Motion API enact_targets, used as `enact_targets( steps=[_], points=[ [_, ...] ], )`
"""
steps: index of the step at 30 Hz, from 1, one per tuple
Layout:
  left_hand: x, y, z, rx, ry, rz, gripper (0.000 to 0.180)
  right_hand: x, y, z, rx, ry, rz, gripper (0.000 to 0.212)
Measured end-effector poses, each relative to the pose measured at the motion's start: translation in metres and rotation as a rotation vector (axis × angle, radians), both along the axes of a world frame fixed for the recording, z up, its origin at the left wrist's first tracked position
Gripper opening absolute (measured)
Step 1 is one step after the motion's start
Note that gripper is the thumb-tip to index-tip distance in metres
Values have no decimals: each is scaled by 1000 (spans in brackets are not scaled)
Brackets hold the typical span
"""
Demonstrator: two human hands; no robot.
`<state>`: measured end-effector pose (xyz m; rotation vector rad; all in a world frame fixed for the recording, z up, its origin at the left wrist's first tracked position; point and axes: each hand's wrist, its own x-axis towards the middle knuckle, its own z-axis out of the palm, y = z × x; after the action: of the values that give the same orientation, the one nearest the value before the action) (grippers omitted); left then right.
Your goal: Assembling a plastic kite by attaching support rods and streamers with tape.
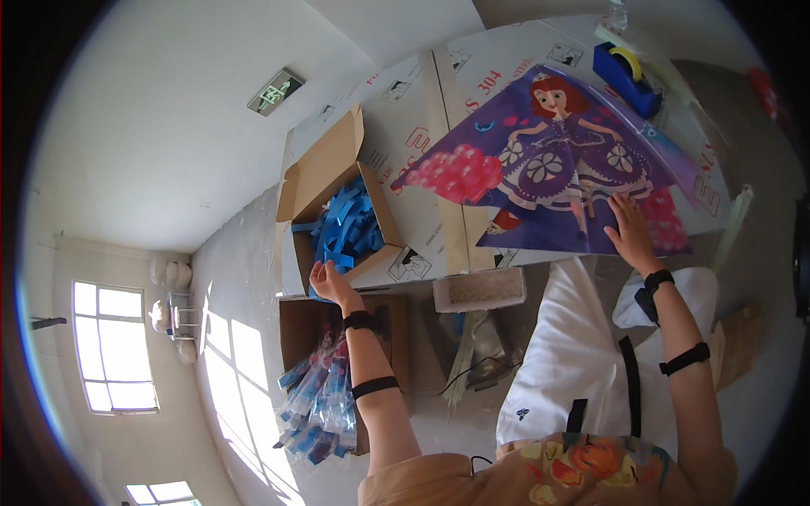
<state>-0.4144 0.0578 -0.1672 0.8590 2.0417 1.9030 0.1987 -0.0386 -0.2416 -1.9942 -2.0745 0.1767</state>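
While the right hand (631, 232) lies on a purple kite-shaped sheet (548, 173) at the table's (405, 110) near edge, the left hand (331, 284) is at an open box (385, 211) of blue strips (348, 223).
The right fingers are spread, gripping nothing; whether the left fingers pinch a strip, I cannot tell. Tangled strips could drag others out, or a hard tug tip the box. Sheet under the right hand is hidden; plastic blurs the packets (321, 413) below.

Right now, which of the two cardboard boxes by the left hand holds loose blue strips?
The upper box, on the table; the lower box, below the table's edge, holds clear-wrapped bundles instead.
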Motion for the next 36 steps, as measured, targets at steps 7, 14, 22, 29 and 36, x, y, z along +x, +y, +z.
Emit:
enact_targets(
  steps=[7,14,22,29,36],
  points=[
    [236,-130,71,256,43,-744,18,-43,-69,76,11,796,10,58],
    [389,-230,108,-99,-206,-1649,28,-63,-180,127,21,1234,54,71],
    [450,-218,131,-519,-747,-1807,20,-3,-239,161,222,1046,-114,45],
    [468,-190,101,-756,-1140,-1634,31,41,-213,152,217,982,-351,31],
    [489,-134,78,-403,-203,-1462,29,107,-160,115,-33,417,-146,31]
  ],
)
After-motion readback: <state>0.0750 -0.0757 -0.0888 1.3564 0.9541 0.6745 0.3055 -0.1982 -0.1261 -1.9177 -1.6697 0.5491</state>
